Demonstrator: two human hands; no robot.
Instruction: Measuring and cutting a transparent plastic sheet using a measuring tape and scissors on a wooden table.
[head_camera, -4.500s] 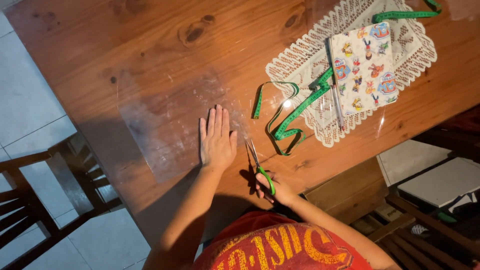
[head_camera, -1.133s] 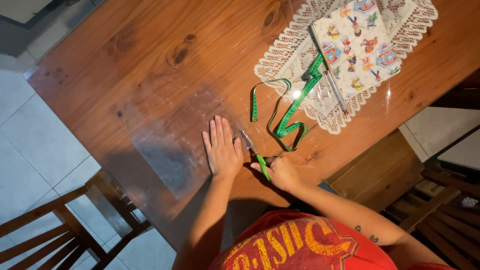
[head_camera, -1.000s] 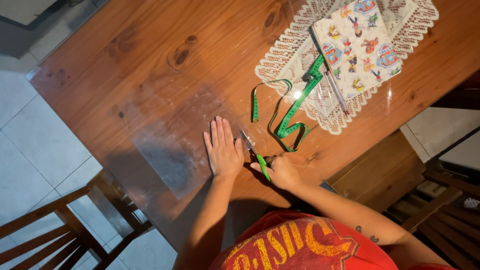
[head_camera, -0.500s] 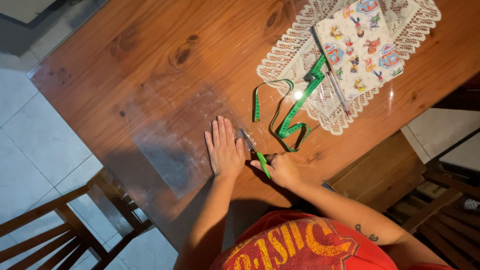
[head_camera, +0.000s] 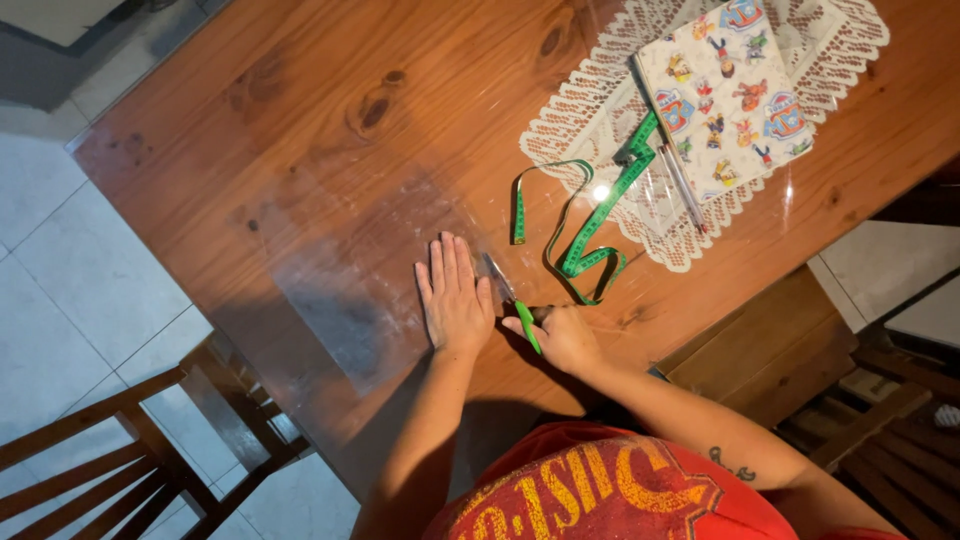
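Observation:
My left hand (head_camera: 455, 298) lies flat, fingers together, pressing a clear plastic sheet (head_camera: 350, 290) onto the wooden table (head_camera: 250, 130). Just to its right, my right hand (head_camera: 563, 337) grips green-handled scissors (head_camera: 512, 305), whose blades point away from me along the sheet's right edge, close to my left little finger. A green measuring tape (head_camera: 590, 225) curls on the table beyond the scissors and runs up onto a lace doily (head_camera: 600, 120).
On the doily lie a cartoon-printed fabric or paper piece (head_camera: 730, 85) and a transparent ruler with a pen (head_camera: 670, 160). A wooden chair (head_camera: 150, 450) stands at the lower left over white floor tiles; another chair (head_camera: 780, 350) sits at the right by the table edge.
The view has shifted slightly. My hands keep nearly the same pose; the scissors have edged a little along the sheet's edge next to my left hand.

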